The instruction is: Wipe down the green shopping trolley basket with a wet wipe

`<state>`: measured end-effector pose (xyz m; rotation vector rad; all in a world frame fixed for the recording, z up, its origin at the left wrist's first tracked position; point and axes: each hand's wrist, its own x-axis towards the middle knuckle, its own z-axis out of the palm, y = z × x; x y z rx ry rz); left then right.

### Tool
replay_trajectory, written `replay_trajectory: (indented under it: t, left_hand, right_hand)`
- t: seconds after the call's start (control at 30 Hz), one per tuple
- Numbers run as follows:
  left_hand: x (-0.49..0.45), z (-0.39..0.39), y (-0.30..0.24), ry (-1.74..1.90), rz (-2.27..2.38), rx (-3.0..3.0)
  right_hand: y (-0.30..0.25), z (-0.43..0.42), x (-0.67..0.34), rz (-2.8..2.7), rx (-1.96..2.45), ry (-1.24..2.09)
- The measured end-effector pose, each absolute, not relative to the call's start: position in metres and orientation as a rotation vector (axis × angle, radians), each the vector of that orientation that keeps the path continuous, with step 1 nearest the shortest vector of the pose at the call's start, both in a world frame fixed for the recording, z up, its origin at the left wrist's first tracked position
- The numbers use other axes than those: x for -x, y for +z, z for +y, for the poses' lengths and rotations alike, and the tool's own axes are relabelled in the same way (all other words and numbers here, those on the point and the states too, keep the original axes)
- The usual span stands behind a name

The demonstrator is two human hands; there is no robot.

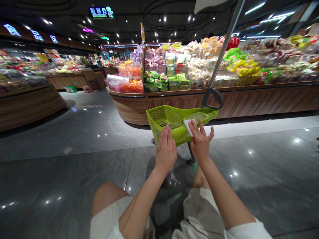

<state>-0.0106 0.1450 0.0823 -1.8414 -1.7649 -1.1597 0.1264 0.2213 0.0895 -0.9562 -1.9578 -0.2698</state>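
Observation:
A lime-green shopping basket (pixel 161 117) on wheels stands on the floor in front of me, its long grey pull handle (pixel 219 63) rising up to the right. My left hand (pixel 165 149) rests flat against the basket's near rim, fingers stretched out. My right hand (pixel 200 141) presses a white cloth or tissue (pixel 188 125) onto the near edge of the basket, fingers extended over it. My knees and light shorts show at the bottom.
A curved wooden display counter (pixel 174 99) piled with packaged snacks stands just behind the basket. Another wooden counter (pixel 27 103) is at the left. Glossy grey tiled floor (pixel 87 139) lies between them.

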Motion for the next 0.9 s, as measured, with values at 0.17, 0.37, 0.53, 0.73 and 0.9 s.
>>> replay_trajectory:
  t: [0.17, 0.37, 0.53, 0.73, 0.9]
  left_hand:
    - [0.011, 0.146, 0.081, -1.165, -1.758, 1.826]
    - [0.012, 0.144, 0.083, -1.133, -1.767, 1.841]
    - [0.011, 0.144, 0.082, -1.174, -1.767, 1.831]
    - [0.012, 0.145, 0.081, -1.152, -1.761, 1.833]
    - [0.011, 0.146, 0.08, -1.157, -1.759, 1.834]
  right_hand:
    - [0.094, 0.208, -0.112, -2.21, 0.648, -0.239]
    - [0.095, 0.225, -0.123, -1.98, 0.986, -0.299]
    - [0.091, 0.214, -0.117, -2.174, 0.727, -0.231]
    - [0.092, 0.224, -0.131, -2.047, 0.868, -0.292]
    - [0.091, 0.216, -0.121, -2.161, 0.754, -0.223]
